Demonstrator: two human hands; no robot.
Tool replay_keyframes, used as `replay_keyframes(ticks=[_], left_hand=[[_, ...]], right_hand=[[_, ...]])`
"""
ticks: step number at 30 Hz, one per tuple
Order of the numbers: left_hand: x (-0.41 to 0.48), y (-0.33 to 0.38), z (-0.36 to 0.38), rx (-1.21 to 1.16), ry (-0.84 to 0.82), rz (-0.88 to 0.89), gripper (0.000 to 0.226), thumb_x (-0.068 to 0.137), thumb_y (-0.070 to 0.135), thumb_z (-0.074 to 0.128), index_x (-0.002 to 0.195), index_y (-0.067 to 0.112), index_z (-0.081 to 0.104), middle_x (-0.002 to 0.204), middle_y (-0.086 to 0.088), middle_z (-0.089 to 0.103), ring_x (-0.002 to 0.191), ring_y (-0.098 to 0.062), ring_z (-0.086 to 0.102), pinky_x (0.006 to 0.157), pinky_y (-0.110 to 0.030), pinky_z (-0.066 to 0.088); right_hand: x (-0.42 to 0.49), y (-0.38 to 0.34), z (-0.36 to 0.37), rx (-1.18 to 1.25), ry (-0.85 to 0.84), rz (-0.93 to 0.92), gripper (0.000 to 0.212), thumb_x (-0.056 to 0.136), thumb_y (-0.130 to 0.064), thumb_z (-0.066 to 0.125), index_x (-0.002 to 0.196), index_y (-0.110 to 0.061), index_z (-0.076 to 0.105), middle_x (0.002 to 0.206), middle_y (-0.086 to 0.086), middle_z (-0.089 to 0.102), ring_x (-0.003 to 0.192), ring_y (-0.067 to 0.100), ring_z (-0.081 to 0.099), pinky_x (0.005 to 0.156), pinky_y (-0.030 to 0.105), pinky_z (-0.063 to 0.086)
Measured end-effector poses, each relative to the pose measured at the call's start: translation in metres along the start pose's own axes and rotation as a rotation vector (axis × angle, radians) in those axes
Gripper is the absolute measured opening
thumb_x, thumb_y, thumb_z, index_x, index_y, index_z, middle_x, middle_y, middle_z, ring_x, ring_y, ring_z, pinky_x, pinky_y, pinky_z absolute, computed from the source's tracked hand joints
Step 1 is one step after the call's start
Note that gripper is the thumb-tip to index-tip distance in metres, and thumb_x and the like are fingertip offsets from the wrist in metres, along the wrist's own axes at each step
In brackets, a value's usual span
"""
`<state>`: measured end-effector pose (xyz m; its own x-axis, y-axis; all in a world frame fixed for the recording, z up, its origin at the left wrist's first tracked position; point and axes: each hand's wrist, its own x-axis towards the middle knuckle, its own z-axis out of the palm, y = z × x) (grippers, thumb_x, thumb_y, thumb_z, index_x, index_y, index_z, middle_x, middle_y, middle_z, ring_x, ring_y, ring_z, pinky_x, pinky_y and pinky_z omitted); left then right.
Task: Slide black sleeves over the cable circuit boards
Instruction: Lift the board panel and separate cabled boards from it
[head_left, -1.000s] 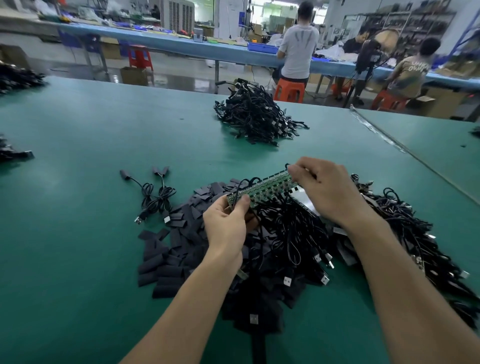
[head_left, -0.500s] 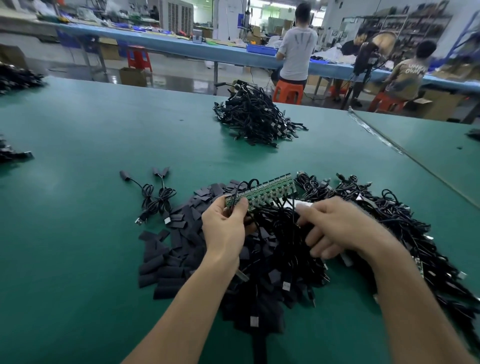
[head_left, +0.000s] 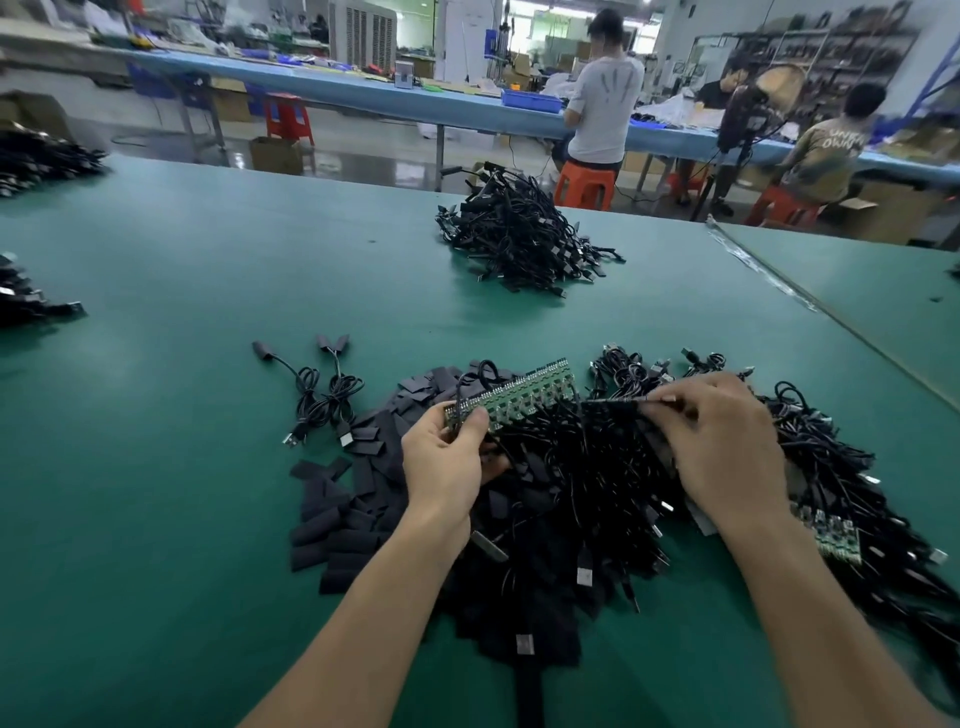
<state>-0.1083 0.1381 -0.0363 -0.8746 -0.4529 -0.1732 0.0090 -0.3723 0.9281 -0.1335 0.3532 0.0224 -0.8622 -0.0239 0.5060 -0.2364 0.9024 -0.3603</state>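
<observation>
Pinching left end of green circuit board panel with left hand: thumb on top face, other fingers curled beneath. Panel held above the heap, tilted, far end higher and pointing right, black leads hanging off its lower edge. Pinching a thin dark strip with right hand: thumb and fingertips closed on its right end, remaining fingers curled. Strip edge-on and blurred, tip just beside right end of panel; touching or not, cannot tell. Sleeve or cable piece, cannot tell either.

Beneath both hands, big tangle of black cables with metal plugs poking out, spreading right and toward near edge. In tangle by right forearm, second green board panel. Left of left hand, heap of loose black sleeves, flat and short, running under the tangle. Further left, three coiled cables apart from heap, plugs at near ends, dark caps at far ends.

All on green table. On far side of table, separate far heap of cables. At left edge, dark piles, cut off. Beyond table, long blue bench. At bench, person in white shirt on orange stool, back turned. To the right, person in tan shirt, seated.
</observation>
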Motion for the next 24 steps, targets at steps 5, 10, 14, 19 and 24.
replay_keyframes(ticks=[5,10,14,19,24], left_hand=[[-0.010,0.009,0.006,-0.121,-0.086,0.013,0.009,0.095,0.011,0.067,0.103,0.013,0.066,0.079,-0.004,0.064,0.062,-0.010,0.066,0.058,-0.028,0.058],[-0.022,0.017,0.017,-0.259,-0.093,0.070,0.009,0.094,0.010,0.067,0.085,0.012,0.068,0.073,-0.001,0.064,0.067,-0.012,0.064,0.058,-0.026,0.056],[-0.016,0.018,0.014,-0.376,0.058,0.051,0.015,0.095,0.012,0.065,0.081,0.013,0.065,0.070,0.003,0.064,0.064,-0.010,0.060,0.054,-0.024,0.054],[-0.017,0.021,0.008,-0.313,-0.104,0.065,0.022,0.094,0.012,0.065,0.074,0.018,0.069,0.068,0.004,0.064,0.063,-0.011,0.062,0.056,-0.026,0.056],[-0.030,0.013,0.021,-0.130,-0.269,0.037,0.016,0.095,0.015,0.066,0.080,0.017,0.068,0.070,0.001,0.063,0.060,-0.015,0.062,0.060,-0.033,0.059]], right_hand=[[0.033,-0.002,0.004,0.207,0.201,-0.026,0.025,0.089,-0.036,0.069,0.100,-0.014,0.071,0.081,0.001,0.067,0.078,0.027,0.062,0.072,0.035,0.048],[0.050,0.008,0.003,0.278,0.168,-0.006,0.032,0.089,-0.042,0.068,0.103,-0.013,0.068,0.077,-0.008,0.061,0.071,0.015,0.057,0.068,0.026,0.043],[0.046,0.022,0.000,0.322,0.123,0.029,0.020,0.088,-0.033,0.072,0.086,-0.016,0.062,0.065,-0.021,0.056,0.057,-0.010,0.057,0.056,0.001,0.036],[0.051,0.023,0.000,0.523,0.271,0.188,0.013,0.093,-0.027,0.069,0.088,-0.018,0.060,0.070,-0.012,0.063,0.062,-0.003,0.066,0.069,0.022,0.057],[0.084,-0.008,-0.026,1.033,0.430,0.320,0.010,0.092,-0.021,0.070,0.088,-0.019,0.062,0.085,0.000,0.067,0.059,0.014,0.069,0.065,0.037,0.062]])
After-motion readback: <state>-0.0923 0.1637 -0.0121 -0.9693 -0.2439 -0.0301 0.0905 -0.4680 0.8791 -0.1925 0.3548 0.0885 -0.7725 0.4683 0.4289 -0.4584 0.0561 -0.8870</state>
